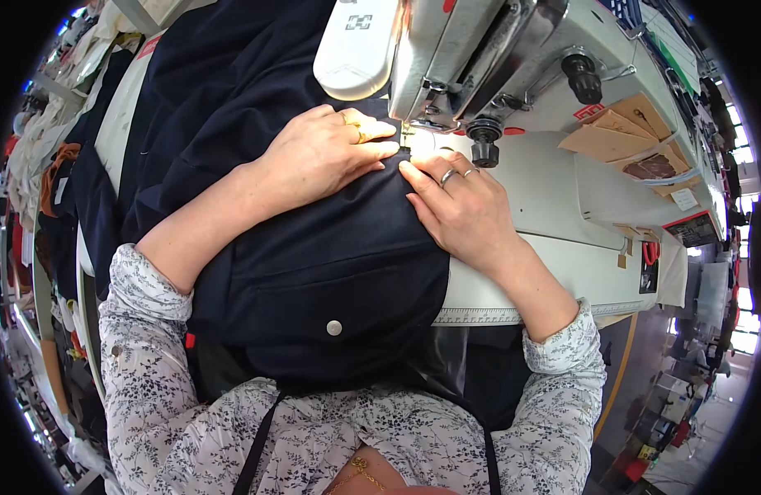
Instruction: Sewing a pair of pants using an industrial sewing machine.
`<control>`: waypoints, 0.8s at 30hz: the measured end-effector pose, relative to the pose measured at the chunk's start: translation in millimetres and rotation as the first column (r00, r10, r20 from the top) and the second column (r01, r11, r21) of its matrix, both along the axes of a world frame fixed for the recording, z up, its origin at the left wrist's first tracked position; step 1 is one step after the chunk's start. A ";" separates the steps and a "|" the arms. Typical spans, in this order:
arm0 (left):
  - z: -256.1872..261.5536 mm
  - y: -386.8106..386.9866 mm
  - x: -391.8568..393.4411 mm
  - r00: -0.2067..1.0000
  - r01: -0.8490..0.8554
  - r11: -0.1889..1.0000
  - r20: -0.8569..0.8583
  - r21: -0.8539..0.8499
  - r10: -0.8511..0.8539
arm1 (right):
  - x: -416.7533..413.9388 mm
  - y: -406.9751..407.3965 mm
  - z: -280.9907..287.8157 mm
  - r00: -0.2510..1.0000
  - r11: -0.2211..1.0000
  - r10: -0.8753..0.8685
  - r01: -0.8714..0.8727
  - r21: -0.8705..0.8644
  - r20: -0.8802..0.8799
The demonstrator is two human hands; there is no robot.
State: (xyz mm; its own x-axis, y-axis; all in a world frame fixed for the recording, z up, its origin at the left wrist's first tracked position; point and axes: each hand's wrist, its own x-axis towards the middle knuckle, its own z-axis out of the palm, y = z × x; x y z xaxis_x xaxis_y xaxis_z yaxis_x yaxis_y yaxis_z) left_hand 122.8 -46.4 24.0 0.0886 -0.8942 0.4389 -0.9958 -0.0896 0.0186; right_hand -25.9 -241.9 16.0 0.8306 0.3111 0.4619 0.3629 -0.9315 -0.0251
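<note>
Dark navy fabric (318, 247) of a garment spreads over the white bed of a sewing machine (479, 37), and part of it hangs over the front edge. My left hand (325, 151) lies flat on the cloth, its fingertips just left of the presser foot (405, 141). Just right of and below the foot, my right hand (461, 198) rests its fingertips on the fabric's right edge. Neither hand plainly grips the cloth. A round pale button (334, 328) shows on the garment near my body. The needle area is brightly lit, and its detail is hard to see.
A printed ruler strip (479, 317) runs along the table's front edge. Brown card pieces (634, 142) are strapped to the machine at the right, with red-handled scissors (650, 252) below. Piled pale cloth (34, 167) lies at the far left. A white rounded lamp or device (357, 49) stands beside the machine head.
</note>
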 end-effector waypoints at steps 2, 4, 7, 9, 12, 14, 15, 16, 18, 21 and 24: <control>0.2 -0.5 0.8 1.000 -0.013 1.000 0.008 0.011 0.013 | 1.7 0.0 0.5 1.000 1.000 -0.002 0.002 0.007 0.007; -1.8 -0.4 0.9 1.000 -0.019 1.000 -0.008 0.002 0.019 | 2.3 0.4 -0.5 1.000 1.000 -0.003 0.003 0.010 0.028; 0.3 -0.7 -1.1 1.000 -0.025 1.000 0.001 -0.009 0.025 | 3.0 0.1 -1.1 1.000 1.000 0.005 -0.005 0.019 0.022; 0.7 -1.1 -1.1 1.000 -0.030 1.000 -0.003 -0.004 0.030 | 3.2 -0.1 -0.3 0.999 1.000 0.009 -0.010 0.017 0.031; 1.9 -1.2 -1.3 0.999 -0.036 0.999 -0.007 0.003 0.036 | 2.9 -0.4 0.3 0.999 1.000 0.013 -0.014 0.023 0.034; 1.4 -1.3 -0.8 0.999 -0.034 0.999 -0.006 0.005 0.034 | 3.0 -0.4 0.2 1.000 1.000 0.011 -0.012 0.028 0.028; 0.5 -0.7 -0.3 0.999 -0.035 0.999 -0.018 -0.004 0.035 | 3.2 0.1 0.1 1.000 0.999 0.012 -0.013 0.038 0.025; -0.1 -0.7 -0.1 0.999 -0.035 0.999 -0.031 -0.013 0.035 | 3.4 0.0 0.1 1.000 0.999 0.014 -0.015 0.048 0.021; 0.5 -1.5 -0.7 0.999 -0.038 0.999 -0.021 -0.016 0.037 | 3.5 -1.0 0.1 1.000 0.999 0.014 -0.015 0.052 0.022; 1.6 -1.8 -1.3 0.999 -0.049 0.999 -0.018 -0.013 0.048 | 3.8 -1.2 0.5 1.000 0.998 0.012 -0.013 0.060 0.023; 0.8 -2.7 -1.2 0.998 -0.056 0.998 -0.010 -0.012 0.056 | 3.2 -1.1 0.8 1.000 0.998 0.000 -0.001 0.065 0.015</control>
State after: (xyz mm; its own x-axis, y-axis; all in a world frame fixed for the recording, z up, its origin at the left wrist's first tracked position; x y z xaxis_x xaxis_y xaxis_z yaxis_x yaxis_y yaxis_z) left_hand 121.6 -49.1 24.8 0.1422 -0.8824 0.4485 -0.9891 -0.1445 0.0293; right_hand -22.7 -243.0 16.8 0.8232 0.2805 0.4936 0.3643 -0.9278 -0.0802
